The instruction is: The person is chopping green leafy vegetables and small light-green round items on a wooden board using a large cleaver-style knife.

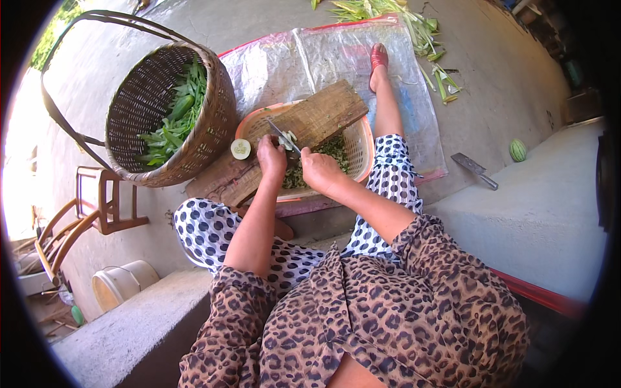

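A long wooden board (324, 114) lies slantwise over an oval plastic basket (367, 145) that holds chopped greens (335, 150). My right hand (322, 169) is closed round the handle of a knife (285, 136), whose blade points up and left over the board. Close by the blade, my left hand (271, 157) has its fingers bent at pale cut pieces (288, 140); whether it grips one cannot be told. Left of that hand, a round cut piece of pale green vegetable (240, 149) rests on the board with its cut face up.
To the left a tilted wicker basket (223, 97) holds green leaves and a green cucumber-like vegetable (182, 107). A plastic sheet (262, 63) lies under the work. At right, a cleaver (469, 164) and a small striped melon (517, 150) lie near a concrete ledge (524, 208). A wooden chair (109, 225) and bucket (133, 281) are lower left.
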`<action>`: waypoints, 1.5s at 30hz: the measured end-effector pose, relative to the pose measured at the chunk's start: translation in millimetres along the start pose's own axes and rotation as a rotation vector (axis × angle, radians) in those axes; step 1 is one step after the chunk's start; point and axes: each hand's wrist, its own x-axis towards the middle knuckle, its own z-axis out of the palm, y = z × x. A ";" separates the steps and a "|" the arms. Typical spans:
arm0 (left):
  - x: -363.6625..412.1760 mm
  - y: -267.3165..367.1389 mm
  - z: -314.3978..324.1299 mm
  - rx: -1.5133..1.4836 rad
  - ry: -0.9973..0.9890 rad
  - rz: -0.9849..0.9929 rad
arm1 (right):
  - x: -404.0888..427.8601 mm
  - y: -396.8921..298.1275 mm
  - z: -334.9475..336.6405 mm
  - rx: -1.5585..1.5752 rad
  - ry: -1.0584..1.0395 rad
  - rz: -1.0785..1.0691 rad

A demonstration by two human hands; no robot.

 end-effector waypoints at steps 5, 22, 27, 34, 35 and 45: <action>1.6 -1.8 -0.8 -0.032 0.000 -0.019 | 8.8 -6.2 -7.5 -0.021 -0.092 0.031; 1.3 -5.4 0.6 -0.063 0.019 -0.011 | 31.0 6.6 13.2 0.068 0.020 0.078; 2.4 -5.4 3.1 -0.055 0.050 -0.025 | 12.3 0.9 -3.3 0.059 -0.041 0.045; 4.5 -9.6 6.8 -0.055 0.053 -0.010 | 8.9 -1.6 -4.0 0.044 -0.083 0.058; 4.8 -10.0 7.3 -0.054 0.047 -0.016 | 9.4 -1.4 -2.9 0.043 -0.089 0.069; 4.9 0.3 0.8 -0.093 0.017 -0.085 | 13.8 1.6 21.8 0.025 -0.011 0.022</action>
